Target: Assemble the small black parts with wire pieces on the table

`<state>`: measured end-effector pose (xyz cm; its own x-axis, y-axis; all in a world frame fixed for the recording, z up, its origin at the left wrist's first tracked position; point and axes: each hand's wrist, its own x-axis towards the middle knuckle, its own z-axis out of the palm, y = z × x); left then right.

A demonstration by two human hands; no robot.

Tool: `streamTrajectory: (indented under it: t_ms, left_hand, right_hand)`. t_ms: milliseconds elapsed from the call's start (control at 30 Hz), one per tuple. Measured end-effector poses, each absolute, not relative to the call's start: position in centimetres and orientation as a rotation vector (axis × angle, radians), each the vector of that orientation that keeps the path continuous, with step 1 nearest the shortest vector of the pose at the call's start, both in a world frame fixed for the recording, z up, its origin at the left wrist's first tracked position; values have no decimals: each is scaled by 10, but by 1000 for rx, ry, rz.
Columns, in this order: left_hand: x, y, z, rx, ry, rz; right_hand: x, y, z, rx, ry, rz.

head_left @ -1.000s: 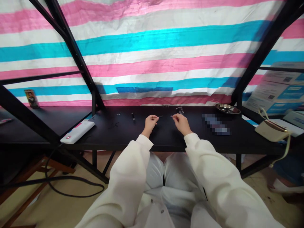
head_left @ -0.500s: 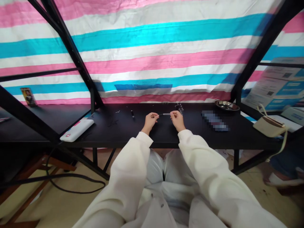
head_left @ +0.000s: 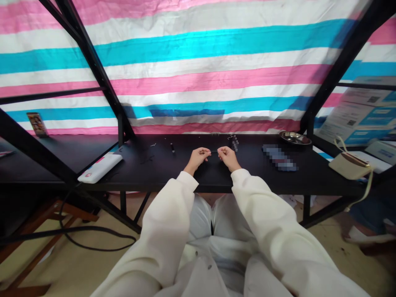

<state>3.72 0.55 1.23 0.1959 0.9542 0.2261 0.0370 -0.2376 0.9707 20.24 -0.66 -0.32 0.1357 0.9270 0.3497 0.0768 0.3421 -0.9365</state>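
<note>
Over the middle of the black table, my left hand (head_left: pixel 200 159) is closed in a pinch. Facing it a short way off, my right hand (head_left: pixel 227 157) is pinched shut as well. A thin dark pen-like piece (head_left: pixel 214 152) spans the small gap between the fingertips; most of it is hidden by the fingers. Beyond my right hand lies a cluster of small clear pieces (head_left: pixel 236 143), too small to name. To the left of my left hand, a short black pen-like part (head_left: pixel 172 147) with a pale end rests on the table.
The black table (head_left: pixel 154 173) bears a white power strip-like box (head_left: pixel 100 168) at left, and a blurred-out packet (head_left: pixel 280 157) and shiny metal dish (head_left: pixel 295 138) at right. A beige bag (head_left: pixel 351 165) sits at its right end. Black frame bars (head_left: pixel 102 78) slant up both sides.
My hands have come closer together. The grey length of the pen-like piece seen between them before no longer shows; only a short dark stretch does. More of the clear pieces is uncovered.
</note>
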Motion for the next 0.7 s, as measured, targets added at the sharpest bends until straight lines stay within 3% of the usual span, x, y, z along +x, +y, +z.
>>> streamTrajectory:
  t_ms: [500,700]
  left_hand:
    - [40,0,18,1446,840,1101]
    - [41,1,16,1468,882,1108]
  right_hand:
    - [195,-16,5,-864,-1185,1233]
    - [195,-18,5,-885,-1237,1255]
